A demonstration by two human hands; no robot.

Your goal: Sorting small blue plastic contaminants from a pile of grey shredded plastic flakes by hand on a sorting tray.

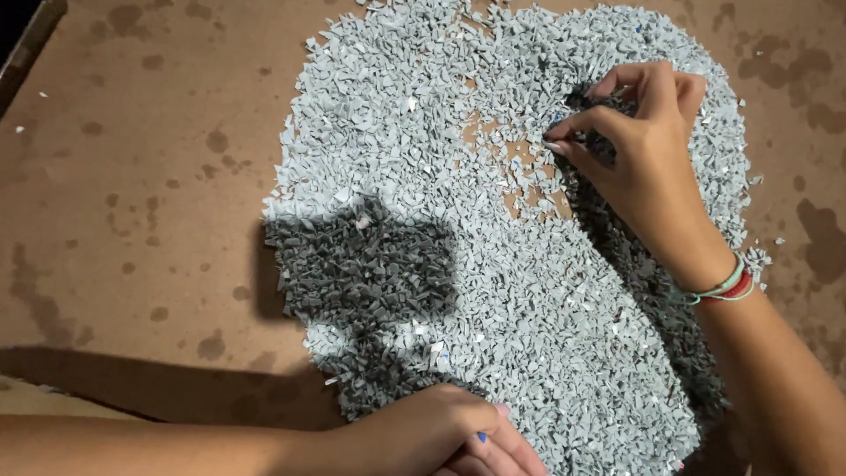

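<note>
We find a broad heap of pale grey plastic flakes [493, 220] spread over the centre and right of the frame, running from the top edge down to the lower right, with a thinned patch right of centre where the brown board [132, 176] underneath shows through. At the upper right our right hand [639, 145] rests its fingertips in the flakes beside that patch, thumb and forefinger drawn narrowly together in a pinch; whether a flake sits between them we cannot tell. A set of green and red bracelets [727, 286] circles that wrist. At the bottom centre our left hand [441, 436] lies curled at the lower rim of the heap, fingers folded shut, with a small blue piece [482, 436] showing at the fingertips. The board is stained with dark blotches, and a few stray flakes lie apart at the upper left
</note>
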